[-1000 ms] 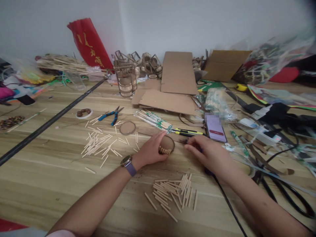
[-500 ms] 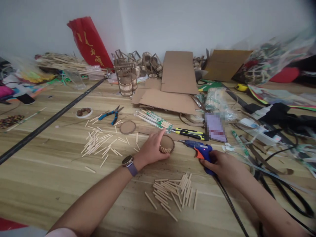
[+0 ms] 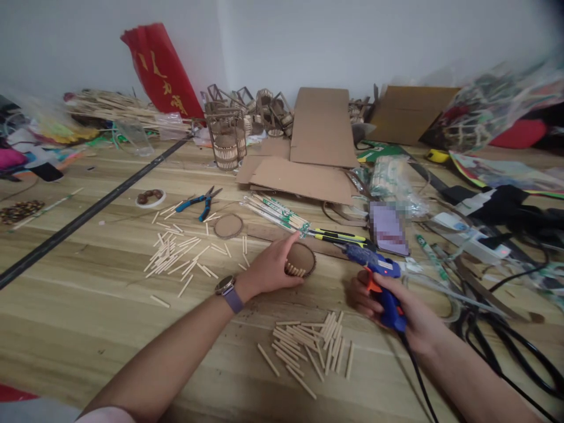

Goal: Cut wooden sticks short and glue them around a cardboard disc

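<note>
The phone [image 3: 388,227] screen is blurred, and the left hand [image 3: 272,267] covers the near edge of the round cardboard disc [image 3: 301,259], so only some of the short sticks stuck to it show. Around them on the wooden tabletop [image 3: 88,305] lie a pile of cut sticks [image 3: 308,346] near the person, more scattered sticks [image 3: 180,258] to the left, blue pliers [image 3: 199,203], a second disc [image 3: 228,225] and flat cardboard sheets [image 3: 308,158] farther back. The left hand rests on the disc with its fingers loosely bent and one finger pointing out, while the right hand [image 3: 396,308] is wrapped tight around the blue glue gun [image 3: 381,282], held just right of the disc with its tip pointing up and left.
</note>
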Demonstrator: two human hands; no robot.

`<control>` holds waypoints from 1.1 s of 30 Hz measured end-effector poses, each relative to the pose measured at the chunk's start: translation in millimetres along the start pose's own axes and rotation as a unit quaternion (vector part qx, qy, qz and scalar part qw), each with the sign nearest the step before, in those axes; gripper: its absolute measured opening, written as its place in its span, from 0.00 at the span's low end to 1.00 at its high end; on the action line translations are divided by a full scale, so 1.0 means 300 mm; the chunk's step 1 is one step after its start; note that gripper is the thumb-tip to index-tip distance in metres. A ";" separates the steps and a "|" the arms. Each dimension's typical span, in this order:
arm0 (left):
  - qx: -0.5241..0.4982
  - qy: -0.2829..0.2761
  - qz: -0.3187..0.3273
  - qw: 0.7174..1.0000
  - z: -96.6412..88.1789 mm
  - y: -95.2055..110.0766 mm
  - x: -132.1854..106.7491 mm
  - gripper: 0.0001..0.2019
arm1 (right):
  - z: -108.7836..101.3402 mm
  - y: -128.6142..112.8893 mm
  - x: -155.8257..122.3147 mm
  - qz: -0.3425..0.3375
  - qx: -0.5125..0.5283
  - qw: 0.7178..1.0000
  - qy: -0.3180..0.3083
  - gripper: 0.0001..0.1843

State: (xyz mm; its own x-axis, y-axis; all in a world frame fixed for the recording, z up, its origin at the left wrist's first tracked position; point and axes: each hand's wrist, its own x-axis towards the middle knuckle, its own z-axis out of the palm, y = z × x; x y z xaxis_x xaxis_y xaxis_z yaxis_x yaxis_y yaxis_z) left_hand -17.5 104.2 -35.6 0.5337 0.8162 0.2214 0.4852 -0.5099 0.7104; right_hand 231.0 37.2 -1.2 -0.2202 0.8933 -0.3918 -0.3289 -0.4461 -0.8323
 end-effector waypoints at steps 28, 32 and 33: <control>0.031 0.025 -0.001 0.999 0.000 -0.003 0.004 0.46 | 0.023 0.050 -0.006 -0.149 -0.571 0.806 0.056 0.22; 0.031 0.025 -0.002 0.999 0.000 -0.006 0.003 0.46 | 0.030 0.057 -0.007 -0.156 -0.587 0.793 0.059 0.22; 0.030 0.026 -0.003 0.999 0.000 -0.007 0.003 0.46 | 0.028 0.058 -0.007 -0.155 -0.591 0.789 0.059 0.22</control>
State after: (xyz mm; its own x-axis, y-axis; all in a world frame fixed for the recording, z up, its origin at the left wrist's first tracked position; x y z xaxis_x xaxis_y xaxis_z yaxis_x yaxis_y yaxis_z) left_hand -18.2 106.0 -36.9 0.4951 0.8314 0.2522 0.5294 -0.5188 0.6712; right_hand 217.9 27.2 -11.6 -0.1865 0.9797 -0.0734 0.7521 0.0943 -0.6523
